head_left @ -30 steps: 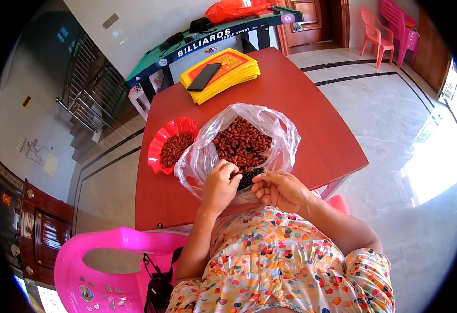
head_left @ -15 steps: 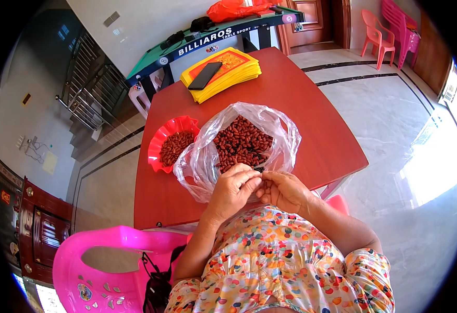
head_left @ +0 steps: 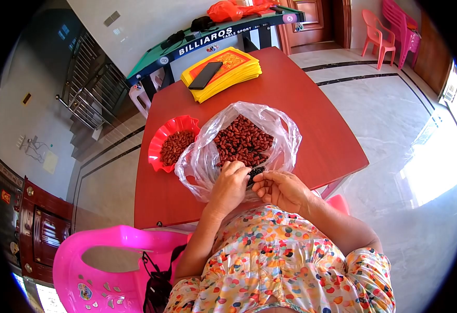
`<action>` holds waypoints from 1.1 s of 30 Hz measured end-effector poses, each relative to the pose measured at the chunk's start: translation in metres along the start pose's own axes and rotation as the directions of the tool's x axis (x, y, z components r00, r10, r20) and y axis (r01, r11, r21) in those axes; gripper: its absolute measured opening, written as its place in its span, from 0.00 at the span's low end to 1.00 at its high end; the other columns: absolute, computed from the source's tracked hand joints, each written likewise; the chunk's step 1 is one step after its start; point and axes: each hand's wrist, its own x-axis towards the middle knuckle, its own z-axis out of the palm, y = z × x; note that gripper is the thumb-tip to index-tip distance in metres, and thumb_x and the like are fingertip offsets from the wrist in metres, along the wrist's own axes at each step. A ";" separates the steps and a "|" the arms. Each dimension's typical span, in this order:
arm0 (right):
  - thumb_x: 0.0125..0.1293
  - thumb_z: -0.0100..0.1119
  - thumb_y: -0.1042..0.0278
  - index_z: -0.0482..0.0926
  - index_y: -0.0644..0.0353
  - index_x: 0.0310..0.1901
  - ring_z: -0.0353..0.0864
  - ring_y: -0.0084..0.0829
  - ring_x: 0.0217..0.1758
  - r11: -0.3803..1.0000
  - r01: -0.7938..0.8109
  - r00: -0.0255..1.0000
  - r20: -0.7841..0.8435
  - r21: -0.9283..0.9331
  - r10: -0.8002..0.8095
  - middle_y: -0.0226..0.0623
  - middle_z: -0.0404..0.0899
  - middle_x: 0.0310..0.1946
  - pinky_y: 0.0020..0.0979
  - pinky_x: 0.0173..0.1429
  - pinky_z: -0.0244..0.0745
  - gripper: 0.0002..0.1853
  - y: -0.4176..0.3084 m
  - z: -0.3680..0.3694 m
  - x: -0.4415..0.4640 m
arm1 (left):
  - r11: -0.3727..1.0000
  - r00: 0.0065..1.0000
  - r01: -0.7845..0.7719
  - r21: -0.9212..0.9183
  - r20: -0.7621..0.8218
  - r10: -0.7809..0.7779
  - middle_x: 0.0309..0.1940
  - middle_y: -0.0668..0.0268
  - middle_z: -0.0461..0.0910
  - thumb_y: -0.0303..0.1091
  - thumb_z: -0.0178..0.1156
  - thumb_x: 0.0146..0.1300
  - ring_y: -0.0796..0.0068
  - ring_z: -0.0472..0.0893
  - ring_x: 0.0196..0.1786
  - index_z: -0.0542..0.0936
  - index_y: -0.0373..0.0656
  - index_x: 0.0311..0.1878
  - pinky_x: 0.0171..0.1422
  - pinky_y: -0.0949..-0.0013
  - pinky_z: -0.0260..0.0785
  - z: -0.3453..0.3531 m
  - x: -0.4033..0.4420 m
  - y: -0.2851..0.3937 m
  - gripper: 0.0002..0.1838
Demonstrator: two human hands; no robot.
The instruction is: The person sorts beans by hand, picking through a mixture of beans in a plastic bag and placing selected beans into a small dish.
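A clear plastic bag (head_left: 289, 136) lies open on the red table, full of reddish-brown nuts or beans (head_left: 243, 141). Small dark pieces (head_left: 256, 173) show at its near side, between my hands. My left hand (head_left: 230, 183) is over the near edge of the bag, fingers bent together; whatever is at its fingertips is too small to name. My right hand (head_left: 281, 189) rests at the bag's near right edge, thumb and forefinger pinched, their contents hidden. Left of the bag stands a red wavy-edged bowl (head_left: 159, 142) with more reddish-brown pieces (head_left: 177, 147).
The red table (head_left: 312, 125) holds a stack of yellow papers (head_left: 239, 70) with a black phone (head_left: 206, 75) on top. A pink chair (head_left: 98, 240) with a black bag (head_left: 158, 287) is at the near left. Behind the table stands a billiards table (head_left: 186, 47).
My left hand went to my right hand's fingertips half a second ago, and has now moved back left over the bag's contents. My right hand has stayed nearly in place.
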 end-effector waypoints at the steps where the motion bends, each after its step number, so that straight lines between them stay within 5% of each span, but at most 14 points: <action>1: 0.71 0.38 0.65 0.73 0.65 0.40 0.75 0.25 0.31 1.000 0.001 1.000 -0.004 -0.002 -0.001 0.37 0.76 0.32 0.24 0.35 0.72 0.14 0.000 0.000 0.000 | 1.000 1.000 0.010 -0.028 -0.006 -0.011 0.37 0.57 0.75 0.18 0.58 0.50 0.58 0.73 0.42 0.78 0.33 0.39 0.47 0.64 0.68 0.000 0.000 -0.001 0.11; 23: 0.70 0.38 0.66 0.72 0.67 0.42 0.75 0.24 0.31 1.000 0.005 1.000 -0.013 -0.021 -0.005 0.38 0.76 0.32 0.24 0.35 0.73 0.14 0.000 0.001 0.000 | 0.972 0.987 0.134 -0.194 -0.065 -0.149 0.32 0.58 0.75 0.22 0.58 0.53 0.59 0.76 0.37 0.77 0.33 0.34 0.43 0.64 0.69 -0.009 0.001 -0.004 0.05; 33: 0.71 0.38 0.66 0.72 0.66 0.42 0.74 0.24 0.31 1.000 0.009 1.000 0.005 -0.013 -0.009 0.38 0.75 0.32 0.24 0.35 0.72 0.14 0.001 0.000 0.000 | 0.912 0.992 0.077 -0.403 -0.065 -0.112 0.31 0.62 0.78 0.21 0.58 0.57 0.73 0.78 0.34 0.79 0.33 0.38 0.39 0.74 0.69 -0.020 0.005 0.016 0.06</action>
